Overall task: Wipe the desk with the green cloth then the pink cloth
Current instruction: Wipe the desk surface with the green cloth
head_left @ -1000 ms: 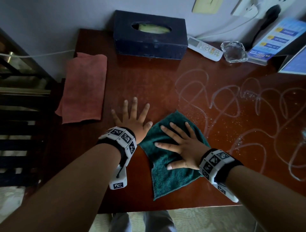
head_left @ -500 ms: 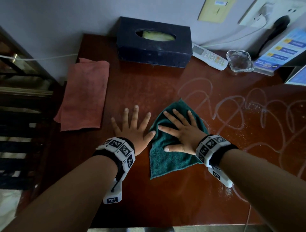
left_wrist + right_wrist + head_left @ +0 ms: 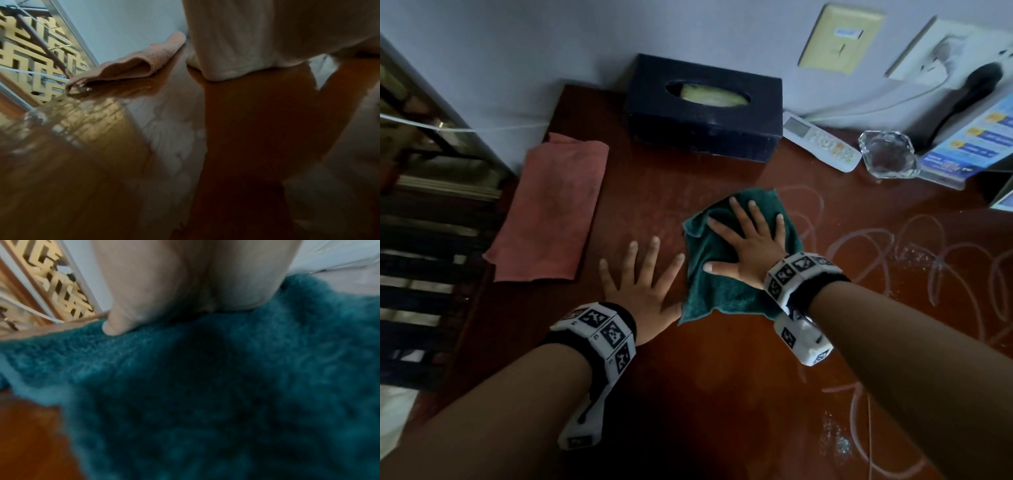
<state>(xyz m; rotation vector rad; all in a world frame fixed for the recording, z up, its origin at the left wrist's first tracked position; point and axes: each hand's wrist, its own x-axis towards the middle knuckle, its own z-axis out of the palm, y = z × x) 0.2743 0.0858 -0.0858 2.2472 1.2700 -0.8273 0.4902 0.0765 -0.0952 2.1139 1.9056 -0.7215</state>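
The green cloth [image 3: 717,287] lies bunched on the reddish-brown desk [image 3: 722,377], and my right hand [image 3: 748,245] presses flat on it with fingers spread. In the right wrist view the palm [image 3: 195,280] sits on the cloth's fuzzy pile [image 3: 205,394]. My left hand [image 3: 642,277] lies flat and spread on the bare wood just left of the cloth, touching its edge. The pink cloth [image 3: 551,209] lies folded at the desk's left edge, also seen beyond the left palm [image 3: 131,68]. White chalky scribbles [image 3: 893,260] cover the desk's right half.
A dark tissue box [image 3: 705,109] stands at the back against the wall. A white remote [image 3: 822,142], a glass ashtray [image 3: 888,159] and a blue leaflet stand [image 3: 976,144] line the back right. A lattice screen [image 3: 431,144] stands left of the desk.
My right hand has slid the green cloth away from me, from the desk's front toward the tissue box, bunching it. The left hand has stayed flat in place.
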